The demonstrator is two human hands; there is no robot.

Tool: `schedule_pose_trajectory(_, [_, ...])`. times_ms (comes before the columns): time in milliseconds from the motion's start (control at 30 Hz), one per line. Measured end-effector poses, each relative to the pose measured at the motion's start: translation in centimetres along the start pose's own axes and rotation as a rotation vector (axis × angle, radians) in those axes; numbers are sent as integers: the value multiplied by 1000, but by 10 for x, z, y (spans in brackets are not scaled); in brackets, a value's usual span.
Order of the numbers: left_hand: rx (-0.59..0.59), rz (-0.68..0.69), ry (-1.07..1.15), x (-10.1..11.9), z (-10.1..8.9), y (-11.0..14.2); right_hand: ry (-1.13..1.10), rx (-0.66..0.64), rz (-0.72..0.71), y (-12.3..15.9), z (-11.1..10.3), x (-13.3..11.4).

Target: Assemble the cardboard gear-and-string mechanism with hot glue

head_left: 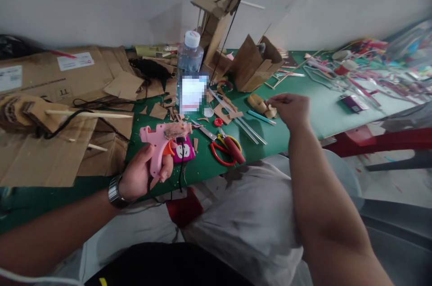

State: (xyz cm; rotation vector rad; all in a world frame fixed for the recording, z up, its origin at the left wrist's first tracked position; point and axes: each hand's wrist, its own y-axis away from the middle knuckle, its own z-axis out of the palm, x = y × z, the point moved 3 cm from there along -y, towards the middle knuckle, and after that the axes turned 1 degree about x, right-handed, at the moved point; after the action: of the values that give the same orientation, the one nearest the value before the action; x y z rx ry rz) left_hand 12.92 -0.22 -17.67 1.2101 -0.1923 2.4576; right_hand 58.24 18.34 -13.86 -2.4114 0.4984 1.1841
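Observation:
My left hand is wrapped round the grip of a pink glue gun, held over the near edge of the green table. Its black cord hangs down from the grip. My right hand reaches out over the table with the fingers curled, touching a small tan cardboard piece. What lies inside those fingers is hidden. Red and yellow scissors lie between the two hands.
A water bottle stands mid-table in front of a cardboard model. Flat cardboard sheets cover the left side. Sticks, scraps and a light blue pen lie about. Colourful clutter fills the far right. A red chair stands to the right.

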Motion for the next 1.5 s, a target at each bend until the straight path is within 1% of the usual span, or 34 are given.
schedule_pose_trajectory(133, [23, 0, 21, 1, -1, -1, 136, -234, -136, 21, 24, -24])
schedule_pose_trajectory(200, [33, 10, 30, 1, -1, -2, 209, -324, -205, 33, 31, -39])
schedule_pose_trajectory(267, [31, 9, 29, 1, -2, -2, 211, -397, -246, 44, 36, -52])
schedule_pose_trajectory(333, [24, 3, 20, 1, -2, -2, 136, -450, -262, 54, 39, -64])
schedule_pose_trajectory(433, [27, 11, 8, 1, -2, -2, -53, -518, -255, 66, 42, -79])
schedule_pose_trajectory(567, [23, 3, 6, 0, -1, -3, -209, -592, -240, 75, 45, -88])
schedule_pose_trajectory(733, [29, 4, -5, 0, 0, -2, -354, -604, -190, 78, 47, -89])
schedule_pose_trajectory(867, [30, 0, -1, 0, -1, -2, -433, -606, -191, 81, 48, -94])
schedule_pose_trajectory(1100, [19, -8, 24, -1, -3, -1, -463, -645, -265, 93, 50, -106])
schedule_pose_trajectory(1200, [26, -7, 21, -1, -2, -1, -469, -660, -274, 98, 51, -110])
schedule_pose_trajectory(1500, [28, -6, 32, 0, -2, -1, -421, -613, -275, 100, 52, -113])
